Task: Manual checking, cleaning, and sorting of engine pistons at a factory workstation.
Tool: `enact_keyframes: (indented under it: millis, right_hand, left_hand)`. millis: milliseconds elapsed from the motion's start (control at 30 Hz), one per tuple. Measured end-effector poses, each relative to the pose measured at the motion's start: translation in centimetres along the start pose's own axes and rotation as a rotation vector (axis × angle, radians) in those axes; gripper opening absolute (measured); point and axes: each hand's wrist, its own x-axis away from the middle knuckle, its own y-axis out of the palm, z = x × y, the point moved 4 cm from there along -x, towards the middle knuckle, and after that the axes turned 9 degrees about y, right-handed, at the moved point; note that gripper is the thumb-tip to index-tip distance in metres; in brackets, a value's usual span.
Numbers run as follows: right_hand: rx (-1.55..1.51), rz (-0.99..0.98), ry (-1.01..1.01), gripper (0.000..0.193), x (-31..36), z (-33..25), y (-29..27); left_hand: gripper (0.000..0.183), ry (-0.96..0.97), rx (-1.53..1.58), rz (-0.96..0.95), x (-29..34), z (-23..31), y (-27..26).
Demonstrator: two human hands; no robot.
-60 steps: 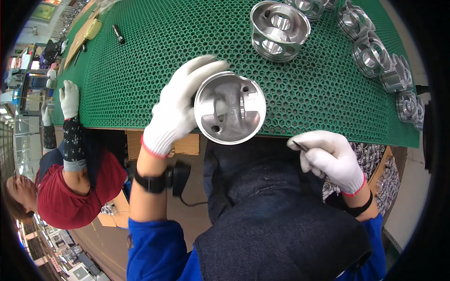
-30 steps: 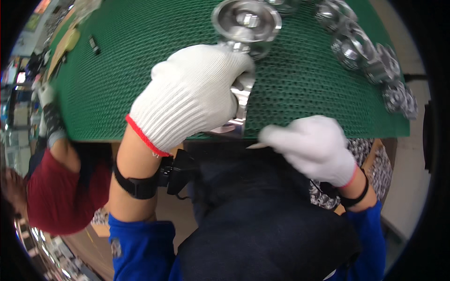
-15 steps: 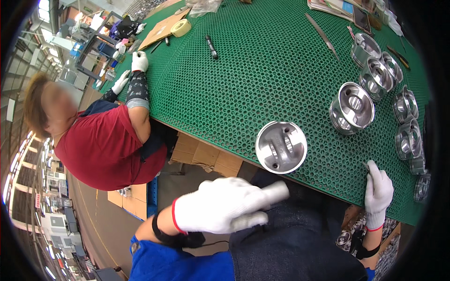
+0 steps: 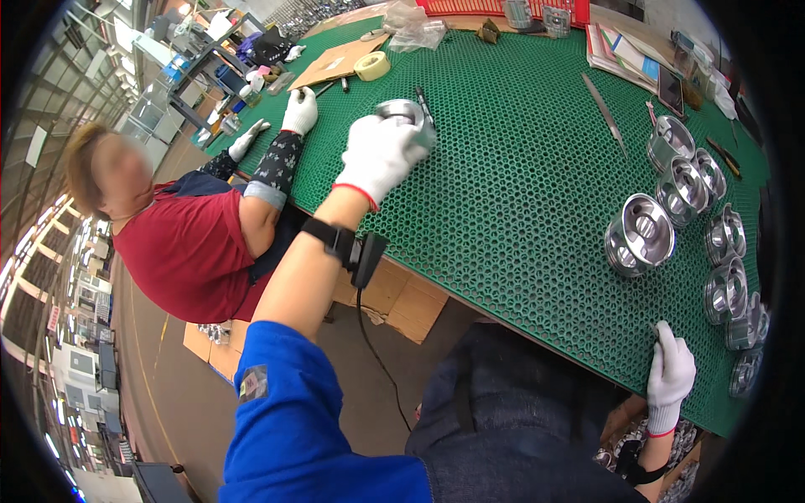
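My left hand (image 4: 379,159), in a white knit glove with a red cuff, reaches across the green mat and closes round a metal piston (image 4: 404,108). The fingers hide part of that piston, and motion blurs it a little. A black marker-like pen (image 4: 423,102) lies close beside it. Down at the mat's right front edge rests my right hand (image 4: 672,369), gloved too, its fingers stretched out with no held thing visible. The nearest piston to it, a shiny one (image 4: 640,235), stands alone on the mat; several more pistons (image 4: 681,189) stand farther right.
A co-worker (image 4: 184,243) in red sits at the left, gloved hands on the mat (image 4: 503,151). Tape (image 4: 371,66) and cardboard (image 4: 340,61) lie at the far left. A long file-like tool (image 4: 605,115), papers (image 4: 616,59) and a phone (image 4: 670,90) are at the far right.
My left hand has moved from above my lap to the far left of the mat, taking hold of the piston, which was at the front edge. My right hand stays by the edge.
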Motion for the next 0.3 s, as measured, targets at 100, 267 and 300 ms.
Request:
enact_keyframes:
  millis: [100,267,300]
  right_hand:
    - [0.031,0.002,-0.004,0.042,0.2,-0.2,-0.4]
    - [0.154,0.003,0.014,0.038,-0.6,-0.7,0.3]
    - [0.164,-0.022,0.037,0.039,-0.6,-0.5,0.4]
  left_hand:
    - [0.04,-0.487,0.097,-0.049,1.5,-5.6,3.3]
    - [0.064,0.216,0.412,0.17,-3.7,10.0,-0.3]
    - [0.069,0.34,0.445,0.073,-4.9,14.2,-1.6]
